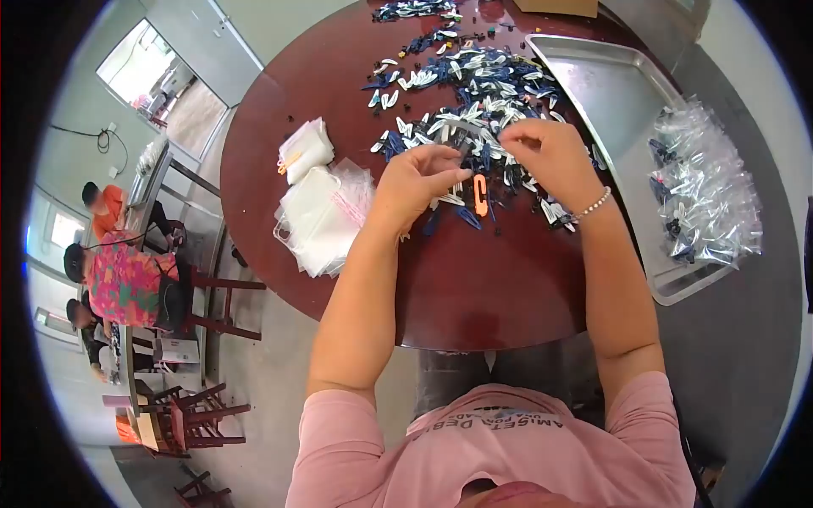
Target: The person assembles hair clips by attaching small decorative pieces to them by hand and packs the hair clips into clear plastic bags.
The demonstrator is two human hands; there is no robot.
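Over the near edge of the pile, my left hand (415, 182) pinches a small clear plastic bag (462, 146) between thumb and fingers. My right hand (549, 157), with a beaded bracelet on its wrist, is just right of it. Its thumb and fingers are drawn together; whatever they hold is too small to make out. Below and between the hands lies an orange slotted piece (480, 196) that looks like a small cutter. Around both hands spreads a pile of white and dark blue clip-like pieces (500, 80).
Stacks of clear bags (318, 220) and a smaller stack (306, 152) lie left on the round table (491, 296). At right, a metal tray (605, 85) holds filled clear bags (707, 182). A cardboard box (559, 7) stands at the back. Several people sit far left.
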